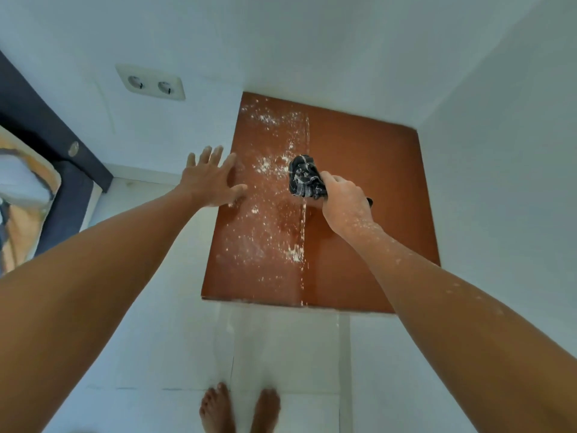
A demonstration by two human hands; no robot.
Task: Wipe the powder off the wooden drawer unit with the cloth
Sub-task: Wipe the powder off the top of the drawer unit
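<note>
Right hand [342, 198] fisted round bunched cloth [305, 178] mid drawer unit [368, 182], left hand [212, 182] flat, splayed at its edge.

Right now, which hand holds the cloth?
The right hand, fingers closed round the dark cloth on the drawer unit; the left hand lies flat and open.

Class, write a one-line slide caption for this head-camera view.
Right hand wipes a dark cloth across the powder-strewn wooden drawer unit while the open left hand braces its edge.
</note>
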